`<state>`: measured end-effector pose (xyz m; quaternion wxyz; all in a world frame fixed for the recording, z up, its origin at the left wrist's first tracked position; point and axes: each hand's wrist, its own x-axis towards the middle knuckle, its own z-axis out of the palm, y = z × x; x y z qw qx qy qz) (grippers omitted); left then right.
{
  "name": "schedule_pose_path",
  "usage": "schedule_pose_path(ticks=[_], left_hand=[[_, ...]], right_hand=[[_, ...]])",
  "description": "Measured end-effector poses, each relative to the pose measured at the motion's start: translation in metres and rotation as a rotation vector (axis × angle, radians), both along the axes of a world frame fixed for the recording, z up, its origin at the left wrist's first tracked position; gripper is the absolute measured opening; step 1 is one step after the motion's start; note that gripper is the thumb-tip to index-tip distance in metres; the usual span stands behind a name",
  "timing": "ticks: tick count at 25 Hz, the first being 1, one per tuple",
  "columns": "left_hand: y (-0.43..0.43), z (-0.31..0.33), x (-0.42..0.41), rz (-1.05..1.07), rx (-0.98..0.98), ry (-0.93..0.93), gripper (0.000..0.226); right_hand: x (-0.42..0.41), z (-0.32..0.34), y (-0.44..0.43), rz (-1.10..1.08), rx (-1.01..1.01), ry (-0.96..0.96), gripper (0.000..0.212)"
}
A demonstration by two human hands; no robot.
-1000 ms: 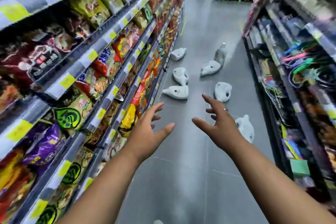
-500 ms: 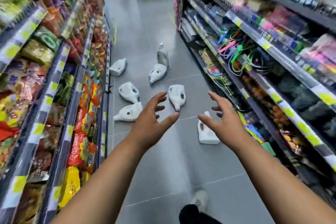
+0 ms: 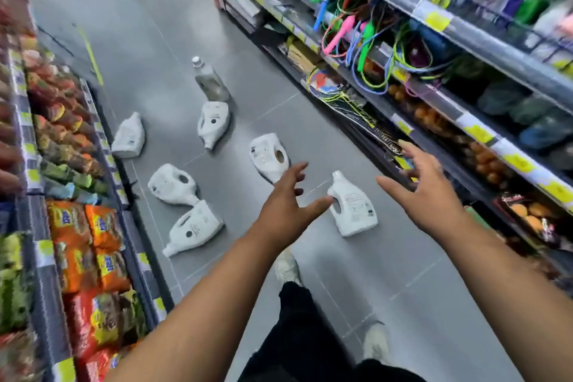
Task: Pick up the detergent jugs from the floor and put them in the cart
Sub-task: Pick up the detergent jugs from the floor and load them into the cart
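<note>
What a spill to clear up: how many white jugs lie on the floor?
6. Shelf-side jug far left; far jug just before a clear bottle; middle jug; near jug between left hand and right hand; left jug beside front-left jug. None looks hidden.

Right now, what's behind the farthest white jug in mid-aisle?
A clear bottle with a white cap stands just beyond that jug. The jug covers the bottle's base, so whether they touch can't be told. Past it, grey floor shows.
</note>
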<state>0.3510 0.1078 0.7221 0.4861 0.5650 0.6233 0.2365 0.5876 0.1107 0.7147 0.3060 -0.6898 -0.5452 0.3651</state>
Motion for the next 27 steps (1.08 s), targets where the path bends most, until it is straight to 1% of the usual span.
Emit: schedule_pose_path(ticks=[4,6,9,12,15,18,21,24,27], left_hand=[[0.091,-0.079,0.006,-0.074,-0.047,0.019,0.051],[0.128,-0.127,0.021,-0.122,-0.080,0.024,0.047],[0.168,-0.207,0.033,-0.177,-0.127,0.039,0.051],[0.201,-0.307,0.041,-0.271,-0.174,0.164,0.059],[0.222,-0.415,0.049,-0.292,-0.250,0.237,0.063],[0.231,-0.513,0.061,-0.306,-0.286,0.267,0.069],[0.235,-0.616,0.076,-0.294,-0.336,0.276,0.073],[0.233,-0.694,0.088,-0.313,-0.408,0.294,0.078],[0.231,-0.738,0.092,-0.218,-0.463,0.196,0.090]], right_hand=[[-0.006,-0.090,0.059,-0.184,-0.093,0.001,0.070],[-0.002,-0.145,0.081,-0.298,-0.128,0.036,0.069],[0.006,-0.224,0.109,-0.453,-0.175,0.108,0.066],[0.015,-0.325,0.124,-0.520,-0.206,0.097,0.064],[0.019,-0.435,0.136,-0.495,-0.284,0.090,0.064],[0.026,-0.532,0.145,-0.418,-0.347,0.066,0.069],[0.046,-0.626,0.147,-0.425,-0.420,0.034,0.074],[0.066,-0.695,0.151,-0.421,-0.497,0.029,0.087],[0.081,-0.737,0.159,-0.231,-0.660,0.011,0.109]])
